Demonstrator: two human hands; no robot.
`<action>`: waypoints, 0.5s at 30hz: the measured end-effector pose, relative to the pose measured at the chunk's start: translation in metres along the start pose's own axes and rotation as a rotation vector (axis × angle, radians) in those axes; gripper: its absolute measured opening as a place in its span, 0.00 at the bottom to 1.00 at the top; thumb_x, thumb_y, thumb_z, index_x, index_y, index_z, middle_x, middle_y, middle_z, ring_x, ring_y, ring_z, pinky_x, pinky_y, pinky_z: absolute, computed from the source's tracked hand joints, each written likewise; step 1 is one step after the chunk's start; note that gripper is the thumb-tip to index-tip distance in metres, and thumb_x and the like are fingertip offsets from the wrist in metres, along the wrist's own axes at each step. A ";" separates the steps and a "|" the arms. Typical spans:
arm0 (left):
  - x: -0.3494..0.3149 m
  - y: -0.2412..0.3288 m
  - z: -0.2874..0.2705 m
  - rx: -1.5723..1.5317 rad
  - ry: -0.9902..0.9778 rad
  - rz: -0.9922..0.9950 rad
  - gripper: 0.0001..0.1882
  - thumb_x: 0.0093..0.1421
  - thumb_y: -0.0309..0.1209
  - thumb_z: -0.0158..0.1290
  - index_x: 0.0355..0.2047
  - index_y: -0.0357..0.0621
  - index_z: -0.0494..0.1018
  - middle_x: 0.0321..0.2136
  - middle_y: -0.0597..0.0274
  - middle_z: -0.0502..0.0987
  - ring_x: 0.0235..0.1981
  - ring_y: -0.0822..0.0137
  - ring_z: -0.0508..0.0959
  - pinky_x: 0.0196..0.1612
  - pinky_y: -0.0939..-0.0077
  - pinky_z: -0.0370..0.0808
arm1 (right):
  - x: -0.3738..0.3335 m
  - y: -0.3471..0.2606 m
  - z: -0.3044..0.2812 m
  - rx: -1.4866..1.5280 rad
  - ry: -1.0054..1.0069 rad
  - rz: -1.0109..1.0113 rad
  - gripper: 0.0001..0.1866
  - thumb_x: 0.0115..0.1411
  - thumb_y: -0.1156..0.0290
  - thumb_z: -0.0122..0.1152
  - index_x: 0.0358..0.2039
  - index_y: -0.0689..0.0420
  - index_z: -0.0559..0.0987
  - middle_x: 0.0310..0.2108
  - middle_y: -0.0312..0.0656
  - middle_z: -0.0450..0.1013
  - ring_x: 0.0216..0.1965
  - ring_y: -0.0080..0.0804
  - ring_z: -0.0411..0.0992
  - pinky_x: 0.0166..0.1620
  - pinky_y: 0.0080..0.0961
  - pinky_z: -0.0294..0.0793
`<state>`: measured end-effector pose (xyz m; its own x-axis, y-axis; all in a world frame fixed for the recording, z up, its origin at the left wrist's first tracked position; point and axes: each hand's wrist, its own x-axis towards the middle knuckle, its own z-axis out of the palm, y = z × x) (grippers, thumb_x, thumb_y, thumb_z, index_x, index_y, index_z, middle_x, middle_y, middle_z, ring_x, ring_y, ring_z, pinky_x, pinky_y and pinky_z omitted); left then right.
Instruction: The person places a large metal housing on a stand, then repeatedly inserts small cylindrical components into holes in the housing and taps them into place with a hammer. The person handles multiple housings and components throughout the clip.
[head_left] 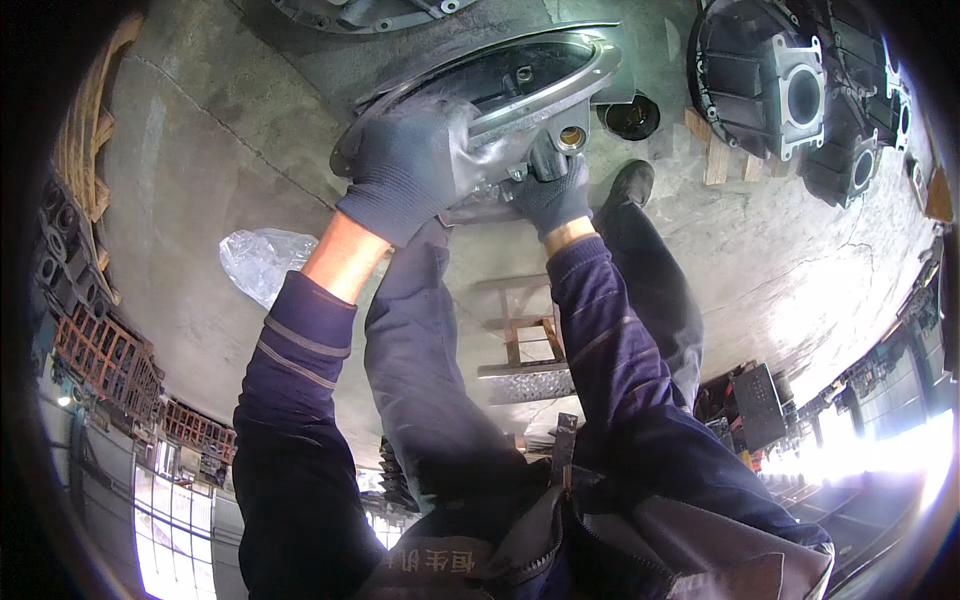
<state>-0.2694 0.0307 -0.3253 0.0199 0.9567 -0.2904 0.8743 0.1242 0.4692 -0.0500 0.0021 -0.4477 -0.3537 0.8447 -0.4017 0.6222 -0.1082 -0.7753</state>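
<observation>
A large grey cast-metal housing (490,127) with a wide round flange stands tilted in front of me, its hollow inside partly showing. My left hand (410,165), in a dark knit glove, is closed on the near left side of its rim; the fingertips are hidden. My right hand (556,192), gloved the same way, wraps round a short dark cylindrical piece (547,160) below a brass-coloured round opening (572,138) in the housing. Whether that piece belongs to the housing or is a separate tool, I cannot tell.
More cast housings (803,95) stand at the far right, with wooden blocks (717,160) beside them. A dark round container (633,118) sits past the work. Crumpled clear plastic (265,262) lies at left on the concrete floor. Between my legs is a low stool (527,380).
</observation>
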 end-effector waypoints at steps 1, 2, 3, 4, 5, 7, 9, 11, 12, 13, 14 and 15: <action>-0.001 -0.001 0.002 0.007 0.019 0.006 0.24 0.56 0.53 0.64 0.39 0.45 0.82 0.28 0.51 0.83 0.29 0.50 0.84 0.33 0.60 0.81 | 0.001 0.004 0.004 0.406 -0.019 0.092 0.18 0.49 0.63 0.69 0.41 0.53 0.80 0.37 0.39 0.78 0.42 0.41 0.77 0.49 0.38 0.77; -0.002 -0.001 0.004 0.014 0.031 0.004 0.23 0.56 0.52 0.64 0.38 0.45 0.82 0.27 0.51 0.83 0.29 0.50 0.84 0.32 0.60 0.81 | 0.003 0.008 0.007 0.811 -0.037 0.182 0.18 0.48 0.62 0.68 0.40 0.52 0.80 0.37 0.39 0.78 0.44 0.41 0.77 0.50 0.39 0.76; -0.001 -0.003 0.005 0.017 0.093 0.031 0.23 0.56 0.52 0.64 0.37 0.45 0.82 0.27 0.51 0.82 0.28 0.50 0.84 0.31 0.60 0.81 | 0.003 0.011 0.011 0.863 -0.020 0.191 0.18 0.48 0.61 0.68 0.40 0.52 0.80 0.37 0.39 0.78 0.45 0.42 0.76 0.51 0.40 0.76; -0.001 -0.003 0.006 0.031 0.043 0.016 0.22 0.56 0.52 0.64 0.36 0.45 0.82 0.26 0.52 0.82 0.27 0.51 0.84 0.30 0.60 0.80 | 0.006 0.013 0.016 0.914 -0.003 0.200 0.18 0.47 0.61 0.68 0.39 0.51 0.80 0.37 0.40 0.77 0.47 0.43 0.75 0.51 0.41 0.75; 0.000 -0.004 0.005 0.039 0.040 0.026 0.21 0.57 0.52 0.64 0.35 0.46 0.81 0.26 0.52 0.82 0.27 0.51 0.84 0.29 0.60 0.80 | 0.006 0.013 0.018 0.572 0.054 0.121 0.18 0.47 0.60 0.68 0.39 0.51 0.80 0.37 0.40 0.77 0.48 0.43 0.74 0.52 0.41 0.74; 0.002 -0.002 0.000 0.047 0.030 0.052 0.21 0.57 0.52 0.63 0.33 0.46 0.80 0.25 0.53 0.82 0.25 0.52 0.83 0.27 0.60 0.79 | 0.008 0.012 0.021 0.981 0.094 0.219 0.24 0.49 0.58 0.68 0.46 0.51 0.79 0.46 0.41 0.76 0.54 0.43 0.73 0.57 0.40 0.73; -0.001 0.011 -0.009 0.023 0.054 0.012 0.21 0.57 0.51 0.63 0.33 0.45 0.80 0.25 0.52 0.82 0.26 0.51 0.83 0.29 0.58 0.79 | 0.007 0.008 0.015 1.524 0.102 0.626 0.29 0.51 0.55 0.68 0.53 0.51 0.78 0.54 0.42 0.75 0.59 0.43 0.71 0.61 0.40 0.71; -0.003 0.034 -0.020 0.005 -0.010 -0.090 0.19 0.57 0.48 0.62 0.33 0.43 0.79 0.25 0.48 0.82 0.27 0.49 0.83 0.33 0.53 0.79 | -0.002 0.004 -0.001 1.641 -0.026 0.577 0.28 0.62 0.52 0.56 0.59 0.52 0.75 0.60 0.43 0.73 0.62 0.38 0.70 0.64 0.40 0.69; -0.009 0.048 -0.028 -0.016 -0.039 -0.069 0.18 0.57 0.46 0.62 0.33 0.42 0.79 0.24 0.48 0.81 0.29 0.49 0.83 0.35 0.51 0.78 | -0.008 0.004 -0.014 1.761 -0.099 0.534 0.28 0.68 0.51 0.49 0.63 0.52 0.73 0.63 0.43 0.71 0.64 0.36 0.69 0.65 0.41 0.68; -0.015 0.068 -0.031 -0.017 -0.024 -0.042 0.18 0.55 0.45 0.63 0.33 0.43 0.79 0.22 0.50 0.80 0.27 0.50 0.83 0.33 0.53 0.78 | -0.017 0.002 -0.021 1.274 0.004 0.414 0.28 0.68 0.44 0.48 0.59 0.49 0.76 0.58 0.43 0.74 0.61 0.39 0.70 0.60 0.46 0.71; -0.028 0.095 -0.034 -0.032 -0.038 -0.027 0.17 0.53 0.45 0.64 0.33 0.44 0.79 0.21 0.52 0.79 0.26 0.51 0.82 0.32 0.54 0.78 | -0.037 0.003 -0.039 1.446 0.087 0.694 0.28 0.68 0.45 0.48 0.59 0.48 0.76 0.58 0.42 0.74 0.60 0.39 0.70 0.60 0.45 0.71; -0.041 0.121 -0.040 0.032 -0.046 0.013 0.17 0.52 0.45 0.65 0.33 0.45 0.79 0.20 0.54 0.78 0.25 0.53 0.82 0.31 0.56 0.77 | -0.054 0.002 -0.053 1.546 0.176 0.808 0.27 0.68 0.45 0.49 0.59 0.48 0.76 0.58 0.41 0.74 0.60 0.39 0.70 0.60 0.45 0.72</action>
<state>-0.1833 0.0167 -0.2232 0.0530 0.9451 -0.3225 0.8891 0.1024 0.4462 0.0074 -0.0159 -0.4011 -0.1804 0.3622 -0.9145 -0.6257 -0.7596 -0.1775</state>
